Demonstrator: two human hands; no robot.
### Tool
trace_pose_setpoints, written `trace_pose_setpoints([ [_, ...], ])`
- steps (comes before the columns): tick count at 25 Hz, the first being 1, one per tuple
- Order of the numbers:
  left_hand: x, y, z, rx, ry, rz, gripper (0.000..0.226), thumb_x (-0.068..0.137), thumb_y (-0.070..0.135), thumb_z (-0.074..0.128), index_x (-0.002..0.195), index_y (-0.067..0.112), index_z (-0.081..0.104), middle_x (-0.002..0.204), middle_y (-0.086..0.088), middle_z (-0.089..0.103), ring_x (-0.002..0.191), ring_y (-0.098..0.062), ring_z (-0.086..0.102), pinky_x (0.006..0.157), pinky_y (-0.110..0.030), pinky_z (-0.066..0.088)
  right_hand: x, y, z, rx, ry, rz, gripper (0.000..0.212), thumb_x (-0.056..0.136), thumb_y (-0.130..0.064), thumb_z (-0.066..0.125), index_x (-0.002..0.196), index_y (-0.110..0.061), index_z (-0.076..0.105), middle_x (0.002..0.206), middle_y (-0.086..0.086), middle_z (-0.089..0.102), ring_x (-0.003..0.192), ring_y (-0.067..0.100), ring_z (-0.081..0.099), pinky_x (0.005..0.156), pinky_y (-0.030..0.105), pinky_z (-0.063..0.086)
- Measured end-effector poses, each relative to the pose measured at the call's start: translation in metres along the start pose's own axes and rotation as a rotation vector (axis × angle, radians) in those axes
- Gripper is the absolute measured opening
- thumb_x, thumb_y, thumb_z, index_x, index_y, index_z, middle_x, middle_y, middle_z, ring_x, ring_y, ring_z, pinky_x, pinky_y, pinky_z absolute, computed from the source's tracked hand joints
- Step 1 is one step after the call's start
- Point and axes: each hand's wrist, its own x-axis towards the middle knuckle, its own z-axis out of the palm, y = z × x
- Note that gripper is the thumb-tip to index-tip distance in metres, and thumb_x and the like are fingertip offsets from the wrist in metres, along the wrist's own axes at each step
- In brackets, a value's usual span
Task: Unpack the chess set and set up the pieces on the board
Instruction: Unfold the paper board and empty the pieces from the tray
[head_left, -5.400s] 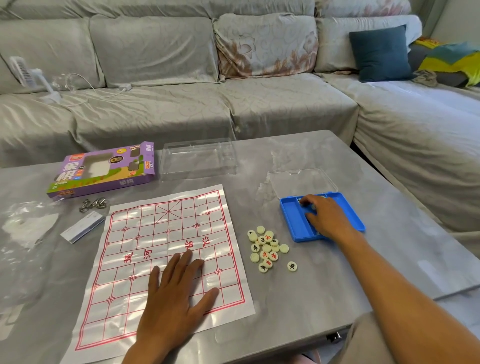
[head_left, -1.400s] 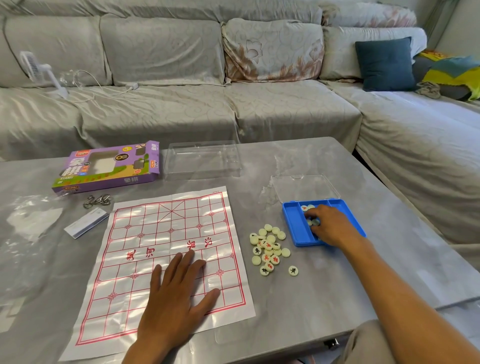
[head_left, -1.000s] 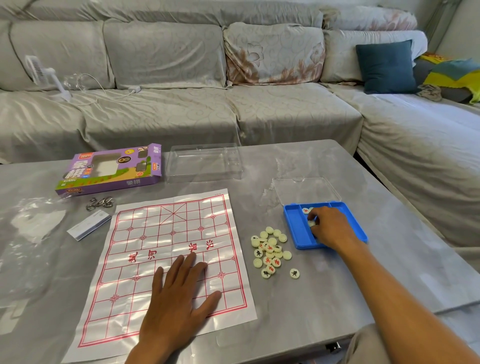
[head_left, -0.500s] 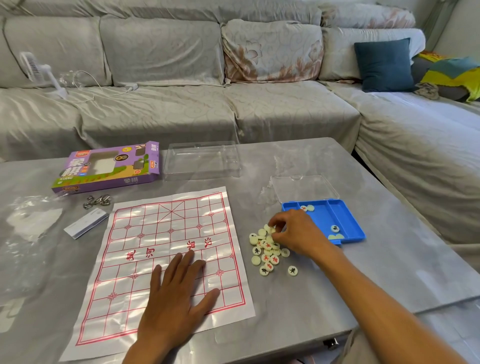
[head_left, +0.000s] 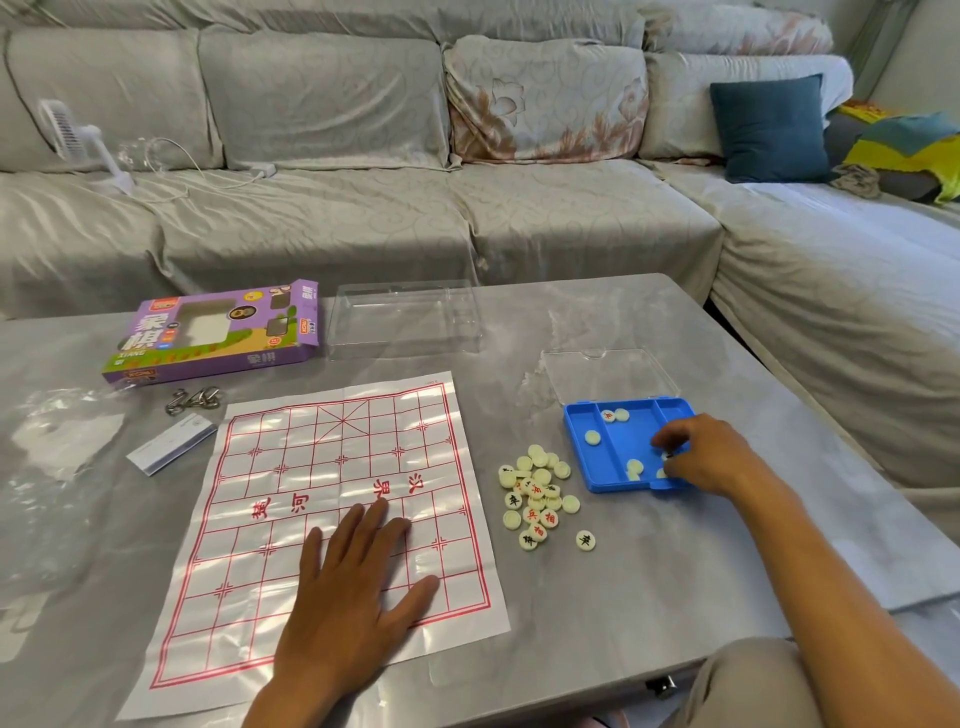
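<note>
On glossy paper board (head_left: 332, 499), left hand (head_left: 353, 587) flat, right hand (head_left: 711, 457) pinching round disc, blue plastic tray (head_left: 618, 452).

Both arms are bare right up to the frame edge, no sleeves, watch or rings showing on the left hand (head_left: 358, 587) or right hand (head_left: 711, 457). Greyish-tan trousers (head_left: 748, 686) below the right forearm, I think.

Bare worktop (head_left: 649, 587) at lower right gives passage; the piece pile (head_left: 537, 493) crowds the gap between board (head_left: 291, 467) and blue tray (head_left: 576, 441).
</note>
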Motion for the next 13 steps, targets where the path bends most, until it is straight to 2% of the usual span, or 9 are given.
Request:
trace_pose_setpoints([
  [2, 0.0, 0.0, 0.0, 0.003, 0.005, 0.004, 0.081, 0.078, 0.087, 0.008, 0.14, 0.041, 0.035, 0.157, 0.01, 0.019, 0.145, -0.02, 0.017, 0.116, -0.056, 0.008, 0.005, 0.003, 0.006, -0.028, -0.037, 0.002, 0.036, 0.077, -0.005, 0.07, 0.108, -0.024, 0.067, 0.109, -0.003, 0.061, 0.099, 0.016, 0.059, 0.085, 0.027, 0.048],
  [8, 0.0, 0.0, 0.001, 0.042, -0.032, 0.022, 0.066, 0.084, 0.08, 0.024, 0.133, 0.039, 0.041, 0.15, 0.004, 0.038, 0.135, -0.027, 0.04, 0.105, -0.063, 0.03, 0.012, 0.005, 0.013, -0.134, 0.185, 0.07, 0.033, 0.084, -0.012, 0.061, 0.115, -0.021, 0.065, 0.119, 0.006, 0.061, 0.106, 0.024, 0.056, 0.083, 0.036, 0.05],
  [11, 0.001, -0.001, 0.002, 0.043, -0.029, 0.016, 0.068, 0.083, 0.081, 0.023, 0.134, 0.04, 0.041, 0.152, 0.006, 0.034, 0.138, -0.025, 0.036, 0.108, -0.062, 0.026, 0.008, -0.012, 0.015, -0.085, 0.257, -0.04, 0.034, 0.087, -0.016, 0.058, 0.121, -0.02, 0.063, 0.122, 0.003, 0.062, 0.111, 0.024, 0.055, 0.086, 0.035, 0.048],
  [13, 0.001, -0.001, 0.002, 0.035, -0.016, 0.015, 0.072, 0.082, 0.083, 0.018, 0.136, 0.04, 0.04, 0.154, 0.008, 0.028, 0.141, -0.023, 0.029, 0.112, -0.06, 0.019, 0.006, -0.024, 0.02, -0.021, 0.207, -0.192, 0.034, 0.09, -0.02, 0.058, 0.124, -0.024, 0.061, 0.129, -0.002, 0.059, 0.117, 0.021, 0.051, 0.091, 0.034, 0.046],
])
